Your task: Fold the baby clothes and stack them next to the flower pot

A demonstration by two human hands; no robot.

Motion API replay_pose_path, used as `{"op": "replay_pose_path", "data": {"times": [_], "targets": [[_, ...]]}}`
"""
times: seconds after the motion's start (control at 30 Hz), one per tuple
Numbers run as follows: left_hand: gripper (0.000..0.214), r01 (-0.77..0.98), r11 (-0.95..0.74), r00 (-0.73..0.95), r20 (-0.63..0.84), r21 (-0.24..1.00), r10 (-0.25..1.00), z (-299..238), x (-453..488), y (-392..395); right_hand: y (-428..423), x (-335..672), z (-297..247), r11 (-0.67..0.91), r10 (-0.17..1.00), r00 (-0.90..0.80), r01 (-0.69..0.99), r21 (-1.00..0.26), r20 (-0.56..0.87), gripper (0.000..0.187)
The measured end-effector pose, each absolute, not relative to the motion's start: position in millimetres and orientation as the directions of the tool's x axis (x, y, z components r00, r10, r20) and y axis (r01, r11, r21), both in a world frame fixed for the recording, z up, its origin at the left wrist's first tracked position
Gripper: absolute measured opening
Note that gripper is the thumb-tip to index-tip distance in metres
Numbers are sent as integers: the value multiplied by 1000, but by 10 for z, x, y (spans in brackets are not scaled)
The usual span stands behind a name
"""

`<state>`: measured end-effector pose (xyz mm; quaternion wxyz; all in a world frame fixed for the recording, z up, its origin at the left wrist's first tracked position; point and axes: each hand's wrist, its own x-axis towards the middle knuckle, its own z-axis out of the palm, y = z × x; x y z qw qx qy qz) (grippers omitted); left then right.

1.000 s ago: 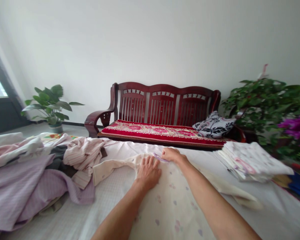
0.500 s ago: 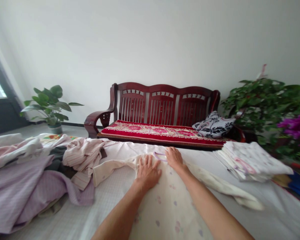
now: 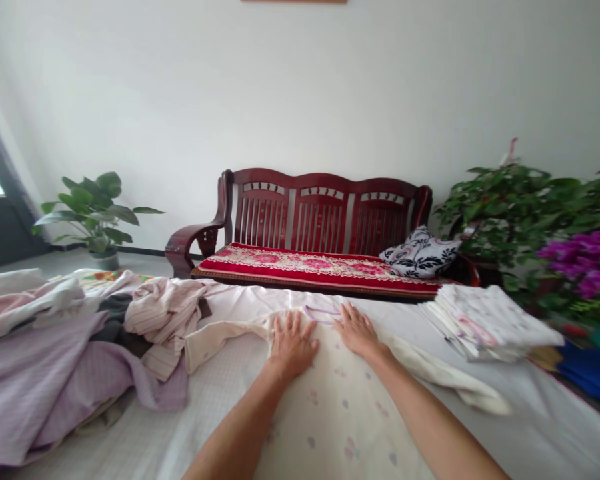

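A cream long-sleeved shirt [image 3: 337, 400] with small pale prints and a purple-edged neckline lies spread out, its collar away from me. My left hand [image 3: 294, 347] rests flat on the shirt's left shoulder, fingers spread. On the other side of the neckline, my right hand [image 3: 357, 331] lies flat on the right shoulder with its fingers apart. One sleeve reaches left toward the clothes pile, and the other stretches out to the right. Both forearms cover parts of the shirt's sides.
Rumpled clothes [image 3: 70, 373] heap up on the left of the white sheet [image 3: 220, 413]. Folded clothes [image 3: 495, 323] are stacked on the right, near blue fabric [image 3: 593, 373]. Behind stand a wooden bench [image 3: 320, 213], a cushion [image 3: 421, 252], a potted plant [image 3: 97, 213] and purple flowers [image 3: 587, 260].
My right hand has opened from the neckline's edge and now lies flat on the shoulder. My left hand stays nearly in place. The view has shifted slightly.
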<state>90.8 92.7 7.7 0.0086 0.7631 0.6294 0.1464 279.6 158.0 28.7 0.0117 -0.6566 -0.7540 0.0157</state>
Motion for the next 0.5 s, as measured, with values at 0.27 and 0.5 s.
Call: {"op": "replay_pose_path", "data": {"times": [0.27,0.5], "targets": [[52,944,-236,171,272,229,947,129,879,900,1114,2903,83,219,975,-220,976,13,38,73],[49,924,-283,199,311,257,929,271,708,758,1055,2952,25,233,957,-235,972,30,169,66]]}}
